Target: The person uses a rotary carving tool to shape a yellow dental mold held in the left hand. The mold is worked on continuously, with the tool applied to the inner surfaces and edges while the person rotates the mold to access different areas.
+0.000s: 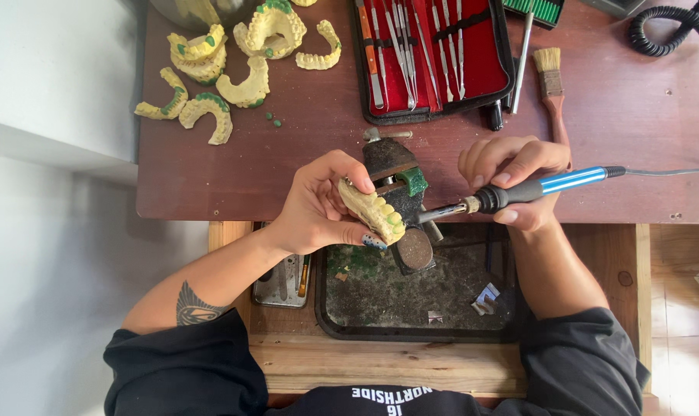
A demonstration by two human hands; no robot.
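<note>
Left hand (pixel 318 204) grips a yellow dental cast (pixel 372 212), fingers curled over its top and thumb beneath, holding it just above the front edge of the desk (pixel 634 115). Right hand (pixel 515 181) is closed around the black grip of an electric heated tool (pixel 519 191) with a blue handle section; its metal tip points left and meets the toothed edge of the cast. A grey cord runs from the tool's rear off to the right.

Between the two hands, a small dark vise (pixel 399 200) sits clamped at the desk edge, with a bit of green wax (pixel 415 182) on it. Below, an open drawer holds a black tray (pixel 411 300) dusted with green and dark scraps.

Farther back on the desk, a heap of yellow casts with green trim (pixel 226 62) lies at the left. A red-lined case of metal instruments (pixel 434 58) lies open in the middle, well apart from the hands. Just right of it rests a wooden-handled brush (pixel 551 85), its handle reaching down behind the right hand. A coiled black cord (pixel 665 31) lies at the far right corner.
</note>
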